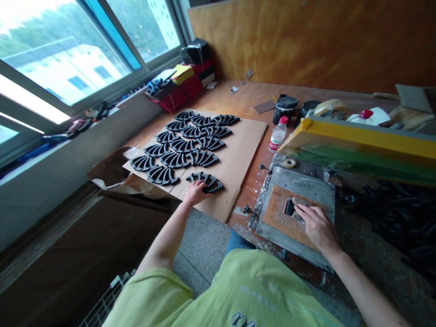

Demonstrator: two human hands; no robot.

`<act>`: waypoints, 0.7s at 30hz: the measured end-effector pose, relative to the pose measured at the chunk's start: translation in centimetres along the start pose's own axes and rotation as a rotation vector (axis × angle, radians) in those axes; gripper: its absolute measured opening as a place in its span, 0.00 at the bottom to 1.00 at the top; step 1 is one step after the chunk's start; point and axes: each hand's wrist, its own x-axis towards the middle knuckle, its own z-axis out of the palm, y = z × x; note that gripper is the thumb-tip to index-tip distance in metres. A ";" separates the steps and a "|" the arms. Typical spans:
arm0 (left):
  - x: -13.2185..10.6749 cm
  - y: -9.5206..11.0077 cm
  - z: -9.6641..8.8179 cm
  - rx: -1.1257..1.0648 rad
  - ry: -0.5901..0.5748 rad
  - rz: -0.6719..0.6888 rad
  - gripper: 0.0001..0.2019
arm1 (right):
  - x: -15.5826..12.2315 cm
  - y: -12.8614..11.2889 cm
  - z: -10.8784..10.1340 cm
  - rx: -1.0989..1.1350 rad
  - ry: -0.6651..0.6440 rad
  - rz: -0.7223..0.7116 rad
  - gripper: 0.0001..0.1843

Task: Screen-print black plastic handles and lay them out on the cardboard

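Note:
My left hand (196, 193) reaches onto a cardboard sheet (250, 141), its fingers closed at a black ribbed plastic piece in the nearest fan-shaped row (213, 182). Further rows of similar black pieces (195, 144) lie behind it, fanned out and overlapping. To the right, my right hand (316, 225) has thumb and fingers closed at a short black plastic piece (289, 207). That piece is on a brown board (275, 211) fixed over a grey metal plate (265, 227). The fingertips of my left hand are partly hidden against the dark pieces.
A hinged screen frame (361, 136) with a yellow edge is raised behind the plate. A bottle with a red cap (278, 134) and a black tub (285, 108) stand beyond. Many loose black pieces (391, 218) are heaped at right. Red boxes (175, 96) sit by the window.

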 end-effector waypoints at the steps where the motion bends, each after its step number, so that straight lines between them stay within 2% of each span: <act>1: 0.7 -1.6 -0.5 0.014 -0.009 0.016 0.24 | 0.1 -0.1 0.0 -0.002 0.004 0.002 0.28; 5: 3.0 -6.5 -2.0 0.047 -0.030 0.052 0.25 | 0.2 -0.4 -0.1 -0.019 0.017 0.015 0.29; 9: 3.7 -8.8 -2.5 0.046 -0.065 0.040 0.25 | 0.1 -0.5 -0.1 -0.031 0.022 0.028 0.29; 13: 3.4 -9.4 -2.0 0.046 -0.080 0.033 0.25 | 0.1 -0.6 0.0 -0.039 0.014 0.040 0.28; 17: 3.0 -8.9 -1.5 0.096 -0.085 -0.004 0.27 | 0.0 -0.7 0.1 -0.042 0.013 0.044 0.28; 21: 2.5 -8.2 -1.9 0.121 -0.099 -0.024 0.30 | -0.1 -0.6 -0.1 -0.018 0.015 0.048 0.27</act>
